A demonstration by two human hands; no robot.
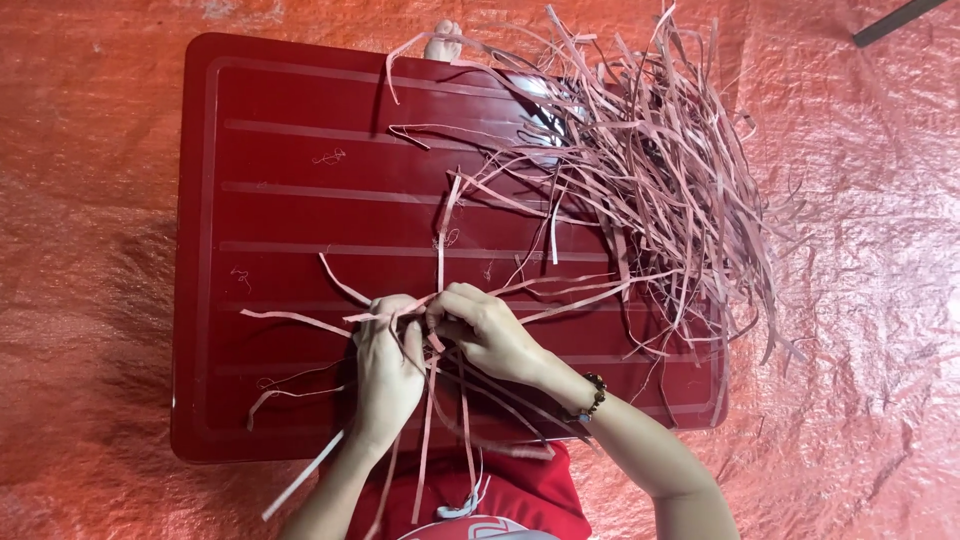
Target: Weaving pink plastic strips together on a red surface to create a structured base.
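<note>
Step in hand, as I judge it: joining or plaiting a few thin pinkish strips (pixel 420 305) at a crossing point directly between my two sets of fingers. My left hand (pixel 385 365) lies palm-down on the dark red ridged board (pixel 280 200), fingers curled shut over the strips just left of the crossing. My right hand (pixel 485 335) comes in from the right, wrist bent, thumb and forefinger pinched closed on a strip at the same point; a beaded bracelet (pixel 592 395) sits on that wrist. Loose ends trail back below my fingers, toward my lap. The main loose heap of strips (pixel 650 180) lies beyond and to the right of my fingers, well apart. The next move calls, in my estimate, for steady tension from the left while the right works the strand across.
</note>
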